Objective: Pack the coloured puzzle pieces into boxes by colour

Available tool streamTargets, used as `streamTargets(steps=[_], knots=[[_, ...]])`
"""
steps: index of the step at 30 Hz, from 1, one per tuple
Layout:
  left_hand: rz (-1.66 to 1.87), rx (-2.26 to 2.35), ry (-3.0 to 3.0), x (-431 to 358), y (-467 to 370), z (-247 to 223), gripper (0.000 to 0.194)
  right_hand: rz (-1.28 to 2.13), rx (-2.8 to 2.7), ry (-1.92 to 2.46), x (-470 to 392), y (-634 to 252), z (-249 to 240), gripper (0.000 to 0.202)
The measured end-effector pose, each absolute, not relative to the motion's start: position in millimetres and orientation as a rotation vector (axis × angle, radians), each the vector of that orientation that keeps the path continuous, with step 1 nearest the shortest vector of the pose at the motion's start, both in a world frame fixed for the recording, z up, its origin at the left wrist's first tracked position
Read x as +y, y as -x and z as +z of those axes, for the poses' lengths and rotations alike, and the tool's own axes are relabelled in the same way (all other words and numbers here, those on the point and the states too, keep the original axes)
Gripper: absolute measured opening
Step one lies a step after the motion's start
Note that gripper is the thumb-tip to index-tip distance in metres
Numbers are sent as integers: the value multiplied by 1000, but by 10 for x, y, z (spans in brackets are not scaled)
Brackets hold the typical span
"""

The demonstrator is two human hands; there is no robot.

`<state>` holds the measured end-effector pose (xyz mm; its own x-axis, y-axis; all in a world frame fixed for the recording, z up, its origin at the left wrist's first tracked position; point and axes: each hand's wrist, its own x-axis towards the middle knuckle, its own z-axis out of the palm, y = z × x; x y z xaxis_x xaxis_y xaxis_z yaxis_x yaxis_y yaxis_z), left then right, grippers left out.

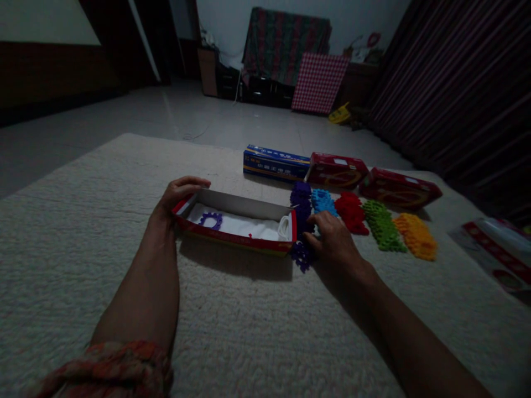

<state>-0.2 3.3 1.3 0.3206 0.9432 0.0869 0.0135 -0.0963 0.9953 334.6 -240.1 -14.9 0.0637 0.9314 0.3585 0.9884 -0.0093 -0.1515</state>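
My left hand (178, 194) grips the left end of a shallow open red box (236, 237), its fingers over the far corner. Inside, on a white lining, lie a purple toothed ring (211, 221) and a loop of white cord (283, 228). Just past the box's right end, my right hand (334, 237) pinches at a row of purple toothed pieces (301, 207); its fingertips partly hide them. Similar pieces lie to the right in rows of blue (323, 200), red (352, 213), green (382, 225) and orange (415, 236).
Behind the rows stand a blue box (276, 163) and two dark red boxes (337, 170). A clear plastic package with red print (498, 251) lies at the right. Everything rests on a pale quilted mat (232, 326). Cloth-covered furniture (286, 44) stands across the tiled floor.
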Motion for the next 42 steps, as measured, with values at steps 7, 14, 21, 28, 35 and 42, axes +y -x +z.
streamTargets(steps=[7,14,21,28,35,42], knots=[[1029,916,-1439,6,-40,14,19,-205,-1921,1977,-2413,-3336,-113,15],[1019,897,-1453,47,-16,-27,19,-160,-1860,1888,-2396,-3294,-149,21],[1026,862,-1429,-125,100,-6,32,-198,-1818,1869,-2382,-3337,-117,19],[1079,860,-1377,-384,242,-44,31,-347,-1558,1715,-2412,-3280,463,17],[1124,830,-1332,-462,289,-76,31,82,-1958,1529,-1971,-2112,697,18],[1135,784,-1293,-383,272,-184,31,357,-2124,1646,-1671,-1810,516,26]])
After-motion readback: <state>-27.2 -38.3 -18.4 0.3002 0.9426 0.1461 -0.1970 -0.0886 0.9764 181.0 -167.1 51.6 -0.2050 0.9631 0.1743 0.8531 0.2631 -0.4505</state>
